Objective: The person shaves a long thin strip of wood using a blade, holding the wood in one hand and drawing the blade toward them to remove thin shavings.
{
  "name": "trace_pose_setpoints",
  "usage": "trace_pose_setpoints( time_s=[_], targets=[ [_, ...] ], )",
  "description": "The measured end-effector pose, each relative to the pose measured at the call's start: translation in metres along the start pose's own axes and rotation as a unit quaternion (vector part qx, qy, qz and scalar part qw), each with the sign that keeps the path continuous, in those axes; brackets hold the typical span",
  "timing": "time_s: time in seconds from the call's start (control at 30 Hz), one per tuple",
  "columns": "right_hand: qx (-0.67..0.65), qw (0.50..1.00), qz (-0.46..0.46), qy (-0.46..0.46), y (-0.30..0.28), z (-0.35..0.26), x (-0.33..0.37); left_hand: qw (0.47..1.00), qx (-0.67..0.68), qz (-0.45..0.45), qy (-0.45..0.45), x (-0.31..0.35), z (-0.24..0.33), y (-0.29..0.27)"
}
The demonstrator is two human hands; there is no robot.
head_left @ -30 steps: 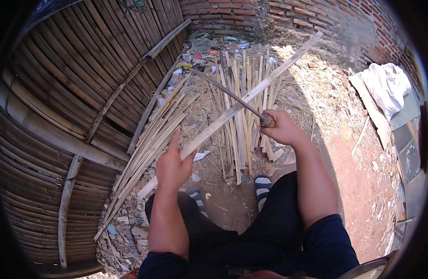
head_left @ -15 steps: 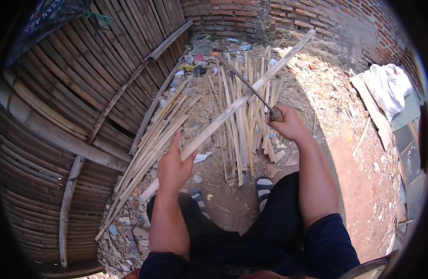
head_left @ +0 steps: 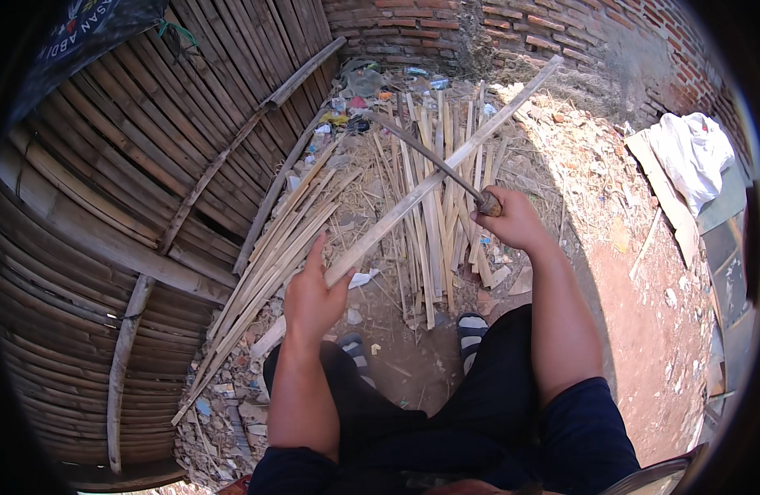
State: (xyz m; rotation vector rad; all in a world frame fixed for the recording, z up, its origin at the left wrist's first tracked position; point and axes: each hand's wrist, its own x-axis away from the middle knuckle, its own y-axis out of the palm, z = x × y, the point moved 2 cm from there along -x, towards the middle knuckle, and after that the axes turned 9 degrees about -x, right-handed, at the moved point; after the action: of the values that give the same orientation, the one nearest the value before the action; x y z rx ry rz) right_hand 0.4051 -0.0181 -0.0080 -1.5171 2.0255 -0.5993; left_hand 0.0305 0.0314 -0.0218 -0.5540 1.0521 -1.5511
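My left hand [head_left: 314, 299] is closed around the near part of a long pale bamboo slat [head_left: 388, 219], its index finger stretched out along one side. The slat slants from beside my left knee up to the far right. In my right hand [head_left: 516, 221] is the wooden handle of a long-bladed knife [head_left: 429, 157]. Its dark blade lies across the slat near the middle, pointing far left. Whether the edge bites into the slat cannot be told from here.
Beyond my feet lies a pile of split strips [head_left: 433, 247], with another bundle [head_left: 268, 272] at the left along a bamboo wall [head_left: 83, 223]. A brick wall [head_left: 413, 37] closes the far side. White cloth [head_left: 689, 157] hangs over boards at the right. Rubble and litter cover the ground.
The knife's tip has swung left and a little toward me, and more of the blade's flat shows. Both hands have kept nearly the same places and grips.
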Motion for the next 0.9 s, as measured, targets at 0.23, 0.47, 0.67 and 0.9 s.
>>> trace_pose_setpoints(
  time_s=[0.23, 0.47, 0.67, 0.9],
  targets=[
    [0.016, 0.998, -0.038, -0.038, 0.014, -0.013, 0.01, 0.999, 0.011, -0.018, -0.028, 0.001, 0.005, -0.001],
    [0.052, 0.981, -0.152, -0.106, 0.03, -0.039, 0.012, 0.997, -0.003, -0.041, -0.062, 0.003, 0.0, -0.001],
    [-0.095, 0.989, 0.055, 0.102, -0.01, 0.024, -0.004, 0.996, -0.031, -0.04, -0.073, -0.002, 0.007, -0.01],
    [0.06, 0.996, -0.064, -0.032, 0.012, -0.026, 0.012, 0.998, -0.005, -0.032, -0.055, -0.002, 0.002, 0.002]
  ],
)
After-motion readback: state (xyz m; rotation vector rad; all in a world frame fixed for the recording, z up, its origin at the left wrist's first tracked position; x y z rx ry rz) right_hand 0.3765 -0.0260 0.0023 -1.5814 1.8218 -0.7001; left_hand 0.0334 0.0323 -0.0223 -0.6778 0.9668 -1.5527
